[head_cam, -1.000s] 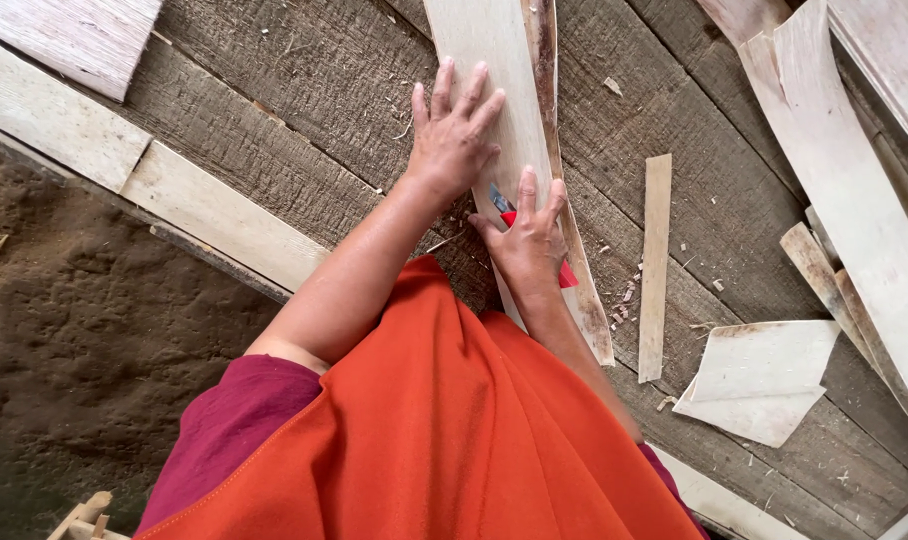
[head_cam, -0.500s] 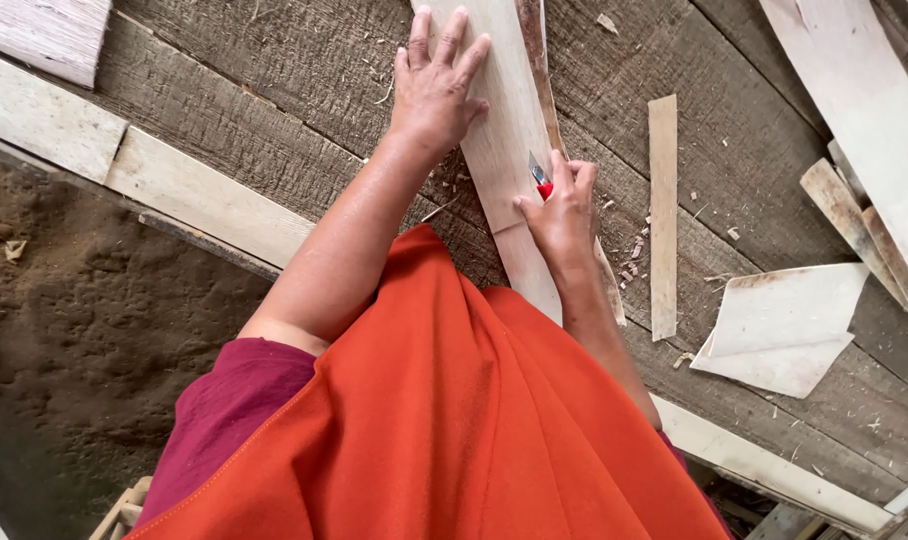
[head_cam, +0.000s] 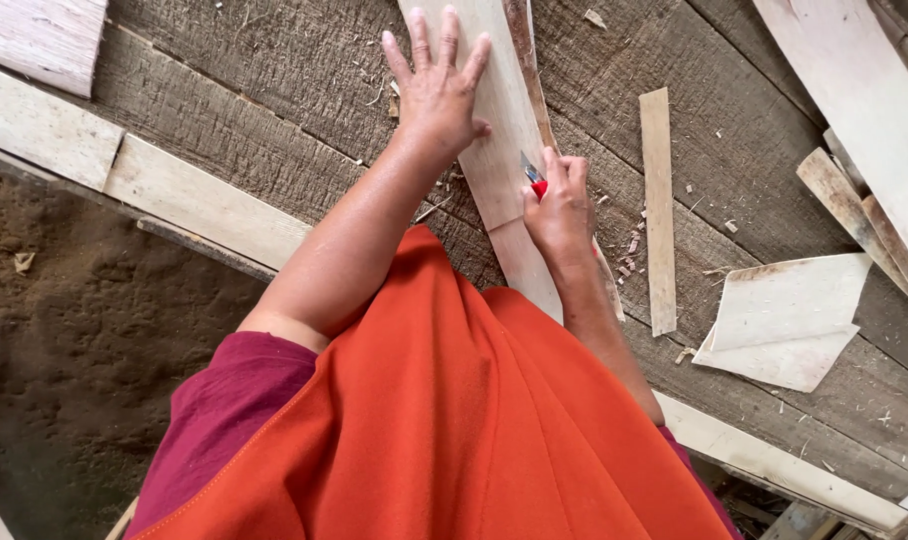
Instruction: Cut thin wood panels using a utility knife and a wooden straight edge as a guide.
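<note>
pale wooden strip point(head_cam: 494, 150) lay lengthwise on the rough plank floor point(head_cam: 274, 120), running under both hands. the left hand point(head_cam: 436, 90) pressed flat on it, fingers spread apart. the right hand point(head_cam: 559, 205) had its fingers clamped on a red-handled knife point(head_cam: 534, 178), blade on the strip. a narrow offcut point(head_cam: 658, 210) and a bent veneer sheet point(head_cam: 789, 320) lay to the right.

left hand point(head_cam: 436, 92) flat, splayed, right hand point(head_cam: 559, 205) fisted
</note>
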